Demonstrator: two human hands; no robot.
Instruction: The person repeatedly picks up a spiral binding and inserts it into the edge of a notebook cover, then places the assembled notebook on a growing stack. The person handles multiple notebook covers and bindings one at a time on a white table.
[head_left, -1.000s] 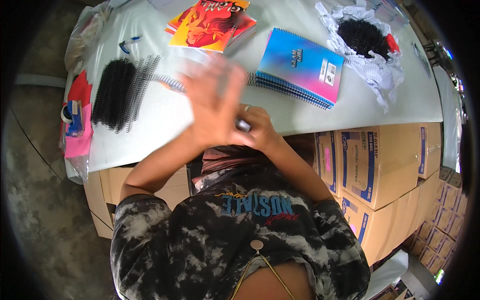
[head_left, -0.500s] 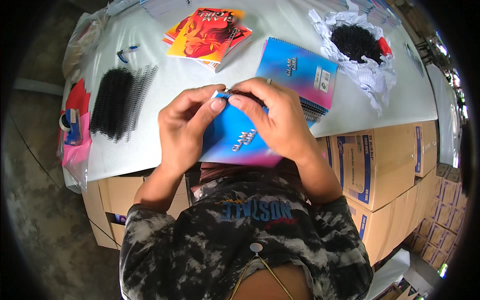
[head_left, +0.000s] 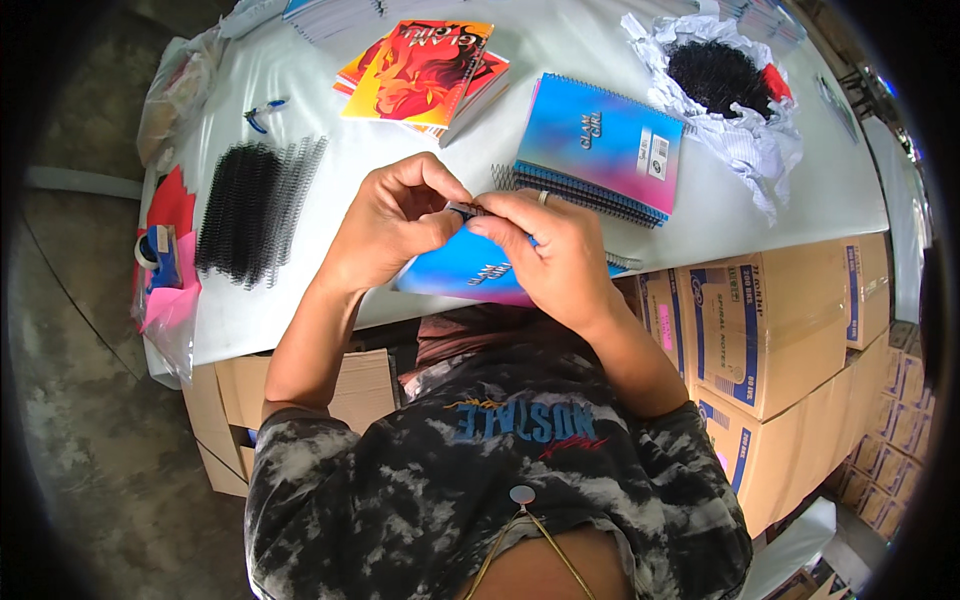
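Both hands pinch the top edge of a blue-and-pink notebook (head_left: pixel 455 272): left hand (head_left: pixel 385 225) and right hand (head_left: pixel 550 255) meet fingertip to fingertip. Just beyond the right hand lies a spiral-bound notebook (head_left: pixel 600 145). Left of the left hand sit black wire combs (head_left: pixel 250 210) on the white table (head_left: pixel 300 300). Right of the table stand cardboard boxes (head_left: pixel 770 320).

Both hands cover most of the blue notebook (head_left: pixel 455 272); the pinched item between the fingertips (head_left: pixel 478 212) is too small to identify. Paper stacks (head_left: pixel 330 12) are cut off at top edge.

Bright, even daylight; faint glare on the white tabletop (head_left: pixel 560 60); sharp centre; fisheye bending and black vignette at the rim.
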